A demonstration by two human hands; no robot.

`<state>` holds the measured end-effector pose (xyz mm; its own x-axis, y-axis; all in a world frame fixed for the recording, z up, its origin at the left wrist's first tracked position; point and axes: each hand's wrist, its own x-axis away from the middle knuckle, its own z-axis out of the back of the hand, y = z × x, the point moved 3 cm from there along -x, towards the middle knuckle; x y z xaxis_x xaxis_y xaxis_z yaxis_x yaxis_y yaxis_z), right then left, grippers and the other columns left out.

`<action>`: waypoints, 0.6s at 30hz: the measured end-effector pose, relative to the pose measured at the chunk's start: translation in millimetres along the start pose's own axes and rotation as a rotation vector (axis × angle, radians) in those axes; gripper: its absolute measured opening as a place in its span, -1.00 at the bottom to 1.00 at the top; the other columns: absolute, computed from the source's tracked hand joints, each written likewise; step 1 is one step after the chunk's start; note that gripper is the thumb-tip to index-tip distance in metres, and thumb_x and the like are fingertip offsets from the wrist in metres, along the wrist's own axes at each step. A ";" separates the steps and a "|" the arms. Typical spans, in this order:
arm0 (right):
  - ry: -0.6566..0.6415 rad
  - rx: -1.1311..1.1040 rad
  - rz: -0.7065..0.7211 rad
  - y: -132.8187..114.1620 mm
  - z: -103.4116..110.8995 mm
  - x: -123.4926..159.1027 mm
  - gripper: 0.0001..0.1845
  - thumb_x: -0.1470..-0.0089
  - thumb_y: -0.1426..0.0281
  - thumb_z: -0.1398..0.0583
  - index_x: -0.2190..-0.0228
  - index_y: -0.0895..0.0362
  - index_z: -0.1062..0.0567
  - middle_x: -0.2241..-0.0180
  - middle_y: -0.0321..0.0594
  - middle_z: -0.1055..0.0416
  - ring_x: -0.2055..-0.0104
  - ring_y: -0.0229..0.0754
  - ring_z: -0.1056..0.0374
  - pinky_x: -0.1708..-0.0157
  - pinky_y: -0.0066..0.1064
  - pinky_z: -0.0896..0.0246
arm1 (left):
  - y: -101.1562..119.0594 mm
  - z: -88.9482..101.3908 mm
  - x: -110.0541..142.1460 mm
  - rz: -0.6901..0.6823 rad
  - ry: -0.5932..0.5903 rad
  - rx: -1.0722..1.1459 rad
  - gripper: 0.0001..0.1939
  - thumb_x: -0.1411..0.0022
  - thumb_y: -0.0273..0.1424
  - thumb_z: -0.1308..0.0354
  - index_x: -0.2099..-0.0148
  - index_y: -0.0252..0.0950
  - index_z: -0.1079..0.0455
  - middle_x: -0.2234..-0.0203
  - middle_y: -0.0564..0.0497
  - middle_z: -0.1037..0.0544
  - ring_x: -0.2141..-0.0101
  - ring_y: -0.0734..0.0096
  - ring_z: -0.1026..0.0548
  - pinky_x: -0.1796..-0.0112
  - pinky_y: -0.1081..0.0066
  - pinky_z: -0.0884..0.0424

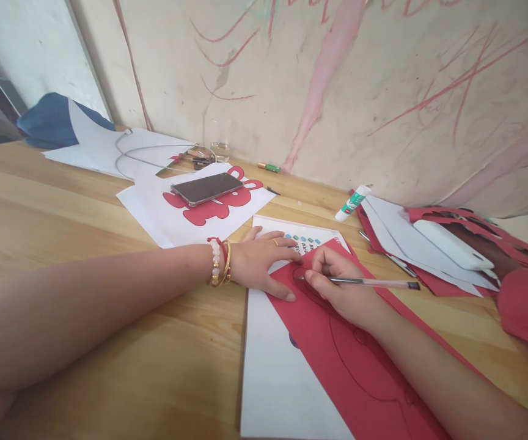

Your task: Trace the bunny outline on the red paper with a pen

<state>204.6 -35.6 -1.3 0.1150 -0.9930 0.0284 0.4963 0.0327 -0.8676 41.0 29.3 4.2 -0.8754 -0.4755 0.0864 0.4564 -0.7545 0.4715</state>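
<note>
My right hand (337,280) is closed around a ballpoint pen (374,283), its tip touching a sheet of red paper (310,333). Dark curved outlines run along this sheet, partly covered by my right forearm. My left hand (264,260) lies flat with fingers spread, the thumb on the red paper's edge and the other fingers over the white booklet (273,366) underneath. Bracelets circle my left wrist.
Beyond my left hand, a phone (209,188) rests on a red rabbit cutout (202,215) and white paper (142,214). A glue stick (352,203) stands near the wall. Red scraps (527,305) and a white device (451,244) lie at right. A glass (220,150) sits behind.
</note>
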 end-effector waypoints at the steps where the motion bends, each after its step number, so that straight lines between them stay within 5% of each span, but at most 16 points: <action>1: -0.001 0.008 -0.004 -0.8 0.1 0.3 -0.77 -0.08 0.40 -0.13 0.52 0.06 -0.16 0.63 -0.49 -0.04 0.59 -0.34 0.08 0.58 -0.45 0.17 | 0.1 0.1 0.0 0.002 0.000 -0.002 -0.33 -0.07 0.07 -0.17 -0.17 -0.07 -0.24 -0.31 -0.01 -0.05 -0.32 -0.04 0.17 -0.17 -0.25 0.40; 18: 0.004 0.030 -0.013 -3.2 0.5 0.8 -0.77 -0.06 0.39 -0.14 0.52 0.05 -0.15 0.64 -0.49 -0.03 0.59 -0.34 0.10 0.58 -0.45 0.18 | 1.7 1.6 0.3 0.006 -0.005 0.001 -0.32 -0.07 0.07 -0.18 -0.19 -0.06 -0.23 -0.32 -0.02 -0.04 -0.32 0.00 0.16 -0.18 -0.23 0.39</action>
<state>203.5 -36.4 1.8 0.1048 -0.9938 0.0380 0.5237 0.0227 -0.8516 41.3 28.6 6.4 -0.8737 -0.4774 0.0939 0.4613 -0.7513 0.4720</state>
